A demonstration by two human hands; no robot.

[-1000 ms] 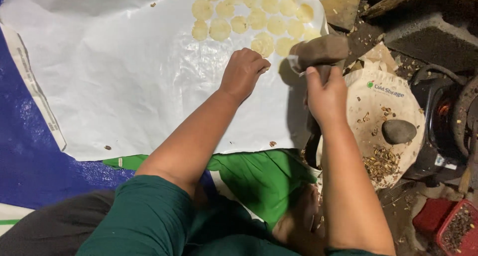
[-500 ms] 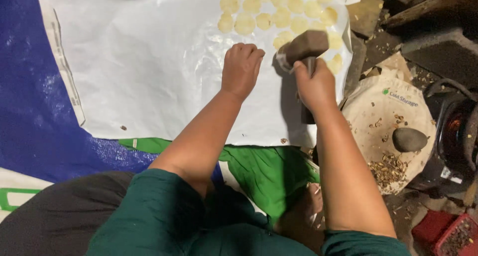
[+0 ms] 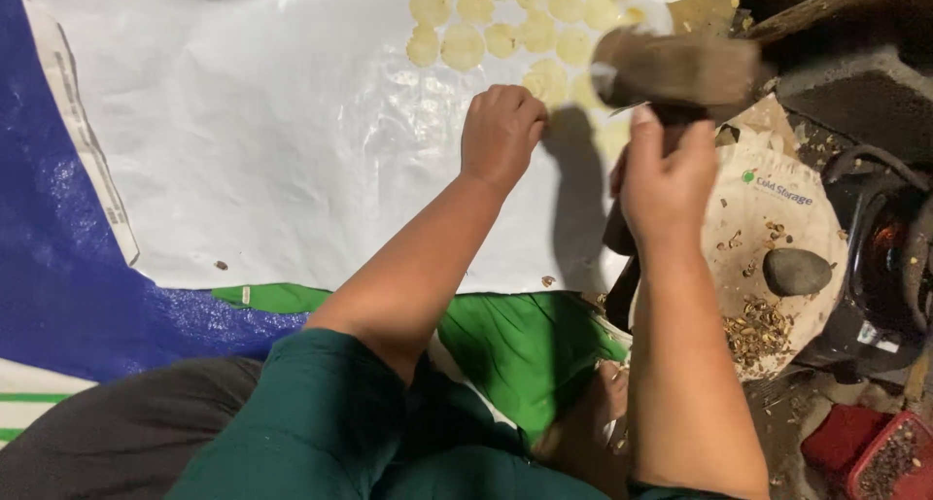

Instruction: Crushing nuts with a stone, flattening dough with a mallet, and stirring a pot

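Note:
My right hand (image 3: 666, 174) grips the handle of a wooden mallet (image 3: 675, 70), whose blocky head is raised above the right edge of a white plastic sheet (image 3: 272, 150). My left hand (image 3: 501, 131) is a closed fist resting on the sheet, just left of the mallet head. Several flattened pale yellow discs (image 3: 515, 19) lie in rows on the sheet beyond my left hand. What, if anything, my left fingers pinch is hidden.
A round stone slab (image 3: 768, 257) at right carries a dark oval stone (image 3: 797, 272) and a scatter of brown husks (image 3: 758, 330). A blue tarp (image 3: 58, 267) and green cloth (image 3: 525, 349) lie under the sheet. A red tray (image 3: 870, 451) sits at bottom right.
The mallet has lifted and come closer to the camera in my right hand. My left fist stays by the discs. The view has shifted nearer.

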